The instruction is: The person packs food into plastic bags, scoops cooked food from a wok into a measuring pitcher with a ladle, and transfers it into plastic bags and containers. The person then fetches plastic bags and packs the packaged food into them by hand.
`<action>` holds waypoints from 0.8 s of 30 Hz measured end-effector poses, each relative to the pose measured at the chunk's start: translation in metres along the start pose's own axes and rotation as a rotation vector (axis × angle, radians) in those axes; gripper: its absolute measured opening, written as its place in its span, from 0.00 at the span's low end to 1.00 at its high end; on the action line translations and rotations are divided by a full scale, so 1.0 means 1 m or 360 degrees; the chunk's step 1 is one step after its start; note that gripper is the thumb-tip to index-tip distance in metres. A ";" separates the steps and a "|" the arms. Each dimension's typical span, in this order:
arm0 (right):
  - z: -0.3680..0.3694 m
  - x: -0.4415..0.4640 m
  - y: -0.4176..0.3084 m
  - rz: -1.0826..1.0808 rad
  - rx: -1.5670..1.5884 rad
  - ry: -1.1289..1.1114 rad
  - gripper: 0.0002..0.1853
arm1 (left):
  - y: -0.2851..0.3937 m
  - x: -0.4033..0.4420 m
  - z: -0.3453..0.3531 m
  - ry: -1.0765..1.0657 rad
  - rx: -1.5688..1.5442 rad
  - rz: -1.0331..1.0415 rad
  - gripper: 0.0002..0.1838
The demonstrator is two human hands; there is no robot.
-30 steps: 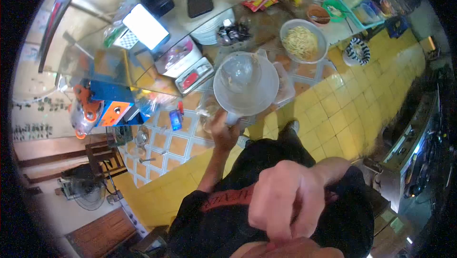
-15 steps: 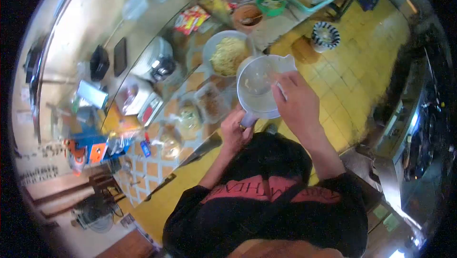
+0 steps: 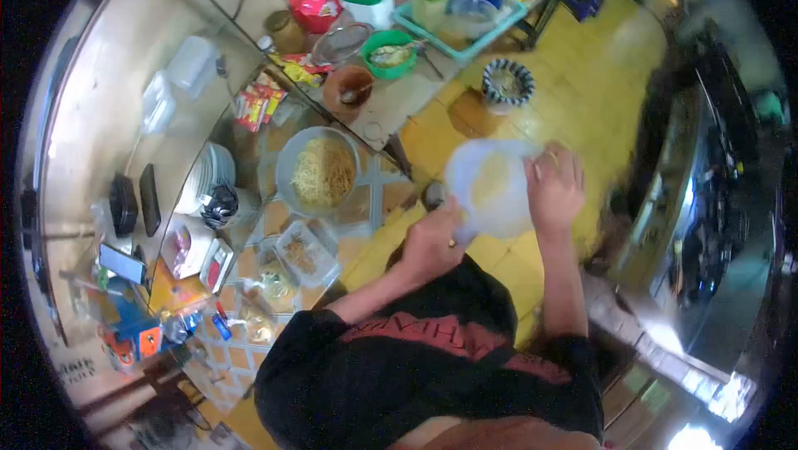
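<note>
A translucent white plastic jug is held in front of me above the yellow tiled floor, a little blurred by motion. My left hand is closed round its handle at the near left side. My right hand is at the jug's right rim, with its fingers bent over the edge. Left of the jug, on the tiled table, stands a bowl of noodles. Beside that bowl is a clear plastic container with brown bits in it.
A clay mortar, a green bowl and a turquoise tray stand at the back. A striped bin is on the floor. Stacked plates and a kitchen scale are on the left.
My view has turned to the right. The jug has moved right, away from the noodle bowl. My right hand has gone from over the jug's opening to its right rim.
</note>
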State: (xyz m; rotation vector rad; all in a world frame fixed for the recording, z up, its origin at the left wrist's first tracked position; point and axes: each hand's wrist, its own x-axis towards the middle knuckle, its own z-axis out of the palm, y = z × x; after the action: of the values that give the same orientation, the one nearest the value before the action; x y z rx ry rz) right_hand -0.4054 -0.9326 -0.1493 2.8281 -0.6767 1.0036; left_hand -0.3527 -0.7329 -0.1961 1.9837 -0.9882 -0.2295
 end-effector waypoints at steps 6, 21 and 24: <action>0.071 0.052 0.023 -0.0068 -0.0066 0.0075 0.03 | -0.024 0.070 0.011 0.0121 0.0082 0.0069 0.15; 0.058 0.219 -0.030 -0.0188 0.2348 -0.0534 0.09 | -0.082 0.132 -0.008 0.0576 0.0023 -0.0517 0.18; 0.039 0.252 -0.053 -0.0618 0.3785 -0.1184 0.08 | -0.064 0.142 -0.025 0.0700 0.0042 -0.0980 0.18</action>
State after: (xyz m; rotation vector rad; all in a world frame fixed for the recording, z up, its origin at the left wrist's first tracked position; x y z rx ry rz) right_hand -0.1866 -0.9892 -0.0207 -0.9195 -0.7457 -0.0719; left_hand -0.2095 -0.8001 -0.2022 2.1878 -0.0891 -0.1031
